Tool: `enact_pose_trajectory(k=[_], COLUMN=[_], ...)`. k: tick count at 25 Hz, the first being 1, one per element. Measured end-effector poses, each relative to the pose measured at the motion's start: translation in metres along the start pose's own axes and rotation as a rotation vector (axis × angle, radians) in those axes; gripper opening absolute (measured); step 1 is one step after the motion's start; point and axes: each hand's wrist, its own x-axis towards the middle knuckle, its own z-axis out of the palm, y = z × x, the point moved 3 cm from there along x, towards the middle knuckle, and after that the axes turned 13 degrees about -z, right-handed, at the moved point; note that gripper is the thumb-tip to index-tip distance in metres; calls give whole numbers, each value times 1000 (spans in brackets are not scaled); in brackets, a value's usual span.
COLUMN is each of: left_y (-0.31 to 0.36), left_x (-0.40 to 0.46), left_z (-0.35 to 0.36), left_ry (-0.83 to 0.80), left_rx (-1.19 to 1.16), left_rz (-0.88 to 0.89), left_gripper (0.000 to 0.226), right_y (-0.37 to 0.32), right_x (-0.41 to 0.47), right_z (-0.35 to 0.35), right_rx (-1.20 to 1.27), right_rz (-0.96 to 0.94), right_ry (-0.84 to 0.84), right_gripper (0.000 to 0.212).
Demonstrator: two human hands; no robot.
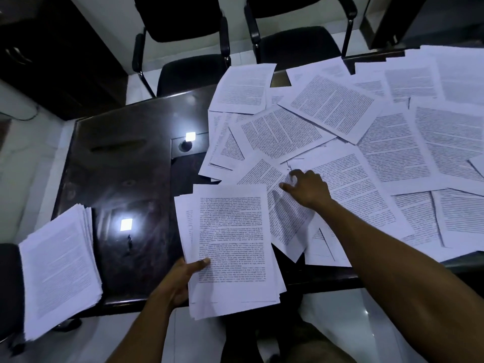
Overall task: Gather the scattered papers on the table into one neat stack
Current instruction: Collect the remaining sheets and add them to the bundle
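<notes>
White printed pages form a bundle (230, 247) pinched in the left hand (180, 279) at the counter (125, 158) edge. Farther out, the right hand (306, 188) pinches a loose sheet (285, 221) among scattered papers (366, 132). A finished stack (60, 268) lies left.

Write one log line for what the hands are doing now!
left hand: holds gathered bundle | right hand: fingers pinching loose sheet | table: many scattered

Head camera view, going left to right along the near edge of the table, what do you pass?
Stacked pile of papers → bare dark table → left hand holding a bundle of sheets → right hand on the scattered papers.
</notes>
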Motion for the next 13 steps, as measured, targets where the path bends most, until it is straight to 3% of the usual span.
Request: enact_pose_trajectory(k=[3, 6, 11, 13], left_y=[-4, -5, 1, 4], left_x=[5, 7, 6, 6], left_z=[-4, -9, -6, -4], left_ry=[-56, -73, -70, -50], left_rx=[-28, -47, -96, -131], left_rz=[3, 14, 28, 2], left_gripper=[49, 54, 47, 46], right_y=[-10, -13, -26, -32], right_x=[12, 23, 20, 12], right_z=[-8, -13, -11, -10], right_rx=[-58, -45, 298, 453], right_rz=[9, 32, -74, -102], right_ry=[31, -14, -105, -97], right_gripper=[72, 57, 15, 12])
